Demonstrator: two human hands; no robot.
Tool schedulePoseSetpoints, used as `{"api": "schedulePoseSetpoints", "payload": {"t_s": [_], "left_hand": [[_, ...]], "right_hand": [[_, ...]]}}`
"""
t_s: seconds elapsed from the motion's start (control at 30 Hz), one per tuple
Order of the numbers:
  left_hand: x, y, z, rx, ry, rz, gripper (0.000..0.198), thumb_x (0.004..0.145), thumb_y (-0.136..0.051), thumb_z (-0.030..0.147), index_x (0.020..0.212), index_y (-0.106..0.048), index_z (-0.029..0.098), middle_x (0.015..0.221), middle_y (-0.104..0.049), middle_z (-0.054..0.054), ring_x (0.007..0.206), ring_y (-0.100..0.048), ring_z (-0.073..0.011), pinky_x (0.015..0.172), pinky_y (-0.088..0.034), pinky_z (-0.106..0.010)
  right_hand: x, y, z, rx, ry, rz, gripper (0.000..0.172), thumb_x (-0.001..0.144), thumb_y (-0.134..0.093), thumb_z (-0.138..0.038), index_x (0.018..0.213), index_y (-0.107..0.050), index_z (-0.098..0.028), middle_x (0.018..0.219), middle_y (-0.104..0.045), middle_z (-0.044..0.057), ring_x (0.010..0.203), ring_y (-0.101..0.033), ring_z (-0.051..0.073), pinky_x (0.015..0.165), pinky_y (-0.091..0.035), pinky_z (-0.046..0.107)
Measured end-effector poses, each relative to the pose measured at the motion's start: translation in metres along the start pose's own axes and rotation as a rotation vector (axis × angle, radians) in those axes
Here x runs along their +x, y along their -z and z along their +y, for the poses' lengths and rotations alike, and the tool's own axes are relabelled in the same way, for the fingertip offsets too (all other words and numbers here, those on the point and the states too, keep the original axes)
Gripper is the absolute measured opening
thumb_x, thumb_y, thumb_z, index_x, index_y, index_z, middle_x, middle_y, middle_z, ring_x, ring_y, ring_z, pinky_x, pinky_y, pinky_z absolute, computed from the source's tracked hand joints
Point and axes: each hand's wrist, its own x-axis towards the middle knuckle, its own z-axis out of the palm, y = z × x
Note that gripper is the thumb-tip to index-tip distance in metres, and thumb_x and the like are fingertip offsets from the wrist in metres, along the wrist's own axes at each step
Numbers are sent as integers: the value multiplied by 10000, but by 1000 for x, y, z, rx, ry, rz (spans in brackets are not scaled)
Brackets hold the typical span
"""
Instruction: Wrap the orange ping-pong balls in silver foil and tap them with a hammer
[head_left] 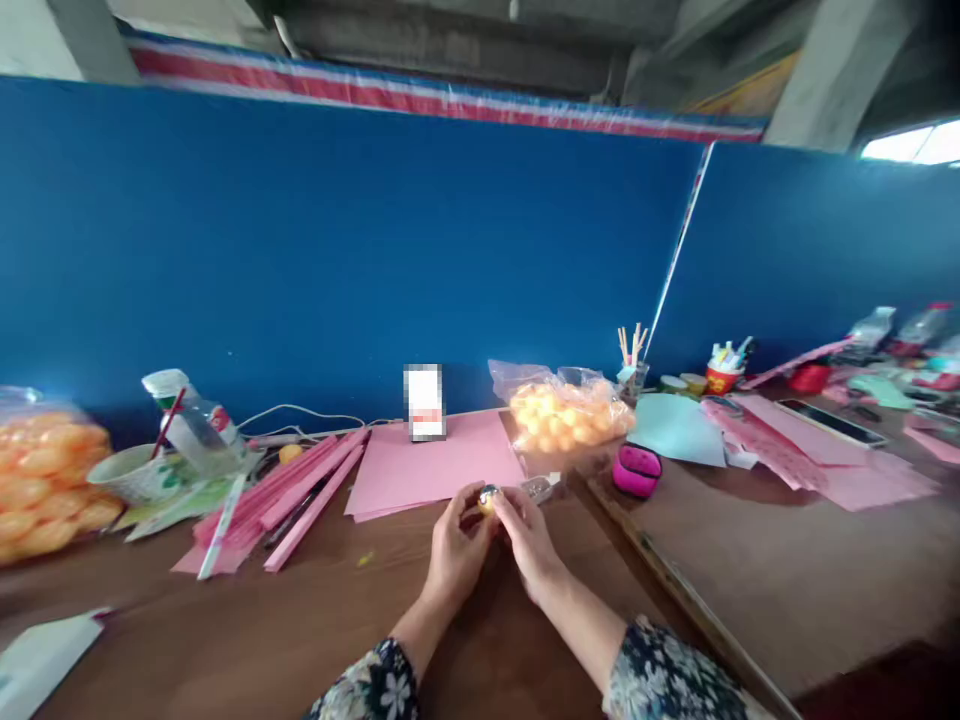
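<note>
My left hand [459, 545] and my right hand [531, 540] meet in front of me above the brown table. Between their fingertips is a small, pale yellow, ball-like thing [488, 499] with a shiny silver and dark top; its exact kind is too small to make out. Both hands have their fingers closed around it, thumbs toward each other. Just beyond my right fingers lies a clear plastic item [541, 487], partly hidden by the hand. Pink paper sheets [435, 465] lie flat behind my hands.
A bag of orange balls [566, 412] stands behind, and another bag [49, 480] at far left. Pink strips [315, 500], a paper cup [135, 472] and a plastic bottle [196, 425] are left. A magenta pouch [637, 470] and a phone [831, 423] lie right. A blue partition [420, 240] rises behind.
</note>
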Motion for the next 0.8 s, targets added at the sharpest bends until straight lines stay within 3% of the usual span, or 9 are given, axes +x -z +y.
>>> {"api": "schedulePoseSetpoints", "payload": {"t_s": [0.8], "left_hand": [[2, 2, 8, -19, 25, 29, 451, 739, -592, 281, 1174, -516, 190, 1140, -606, -90, 1022, -580, -221, 844, -495, -329]], "right_hand": [[-3, 1, -3, 120, -96, -47, 257, 771, -584, -377, 933, -640, -186, 874, -665, 54, 799, -606, 193, 687, -464, 294]]}}
